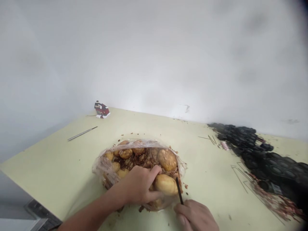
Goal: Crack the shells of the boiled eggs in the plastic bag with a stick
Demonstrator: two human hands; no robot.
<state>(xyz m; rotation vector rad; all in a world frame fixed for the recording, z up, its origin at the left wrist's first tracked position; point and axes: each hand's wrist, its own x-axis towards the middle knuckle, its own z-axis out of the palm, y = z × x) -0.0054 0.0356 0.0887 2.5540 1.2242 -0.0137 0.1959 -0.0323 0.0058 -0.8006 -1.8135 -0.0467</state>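
Observation:
A clear plastic bag (103,162) full of potatoes and brown peelings lies gaping on the table in front of me. My left hand (141,184) reaches into it, thumb and forefinger on either side of one end of a yellow potato (166,185). Another potato (167,159) with browner skin rests just behind that one. In my right hand (196,214) is a thin dark stick-like tool (179,191), its tip against or close to the potato's right end. Which kind of tool it is, I cannot tell, as my fingers cover its lower part.
A pale yellow table (60,163) meets the wall at the back. A slim metal tool (82,133) lies at left, near a small red and white model house (102,110). On the right are a heap of black round parts (250,144), copper-coloured scraps (279,200) and thin wires (239,178).

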